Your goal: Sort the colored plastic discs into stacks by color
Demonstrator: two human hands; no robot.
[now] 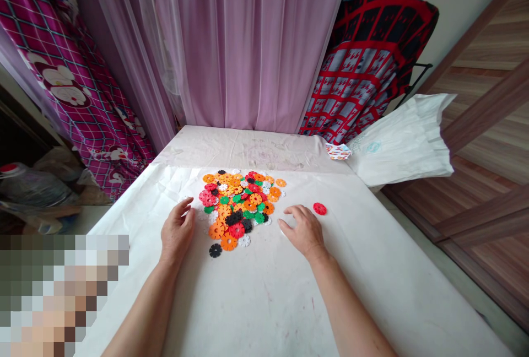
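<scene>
A heap of notched plastic snowflake discs in orange, red, green, black and white lies on the white-covered table. My left hand rests on its edge just left of the heap, fingers loosely bent and apart from each other, with nothing seen in them. To the right of the heap is my right hand, its thumb and fingers spread. Something small and white shows by that thumb; I cannot tell what it is. One red disc lies alone just right of my right hand. A black disc sits at the heap's near edge.
A white plastic bag stands at the table's right far corner beside a small patterned paper box. Purple curtains hang behind the table. A cloth-draped chair and wooden doors are on the right. Pixelation covers the lower left.
</scene>
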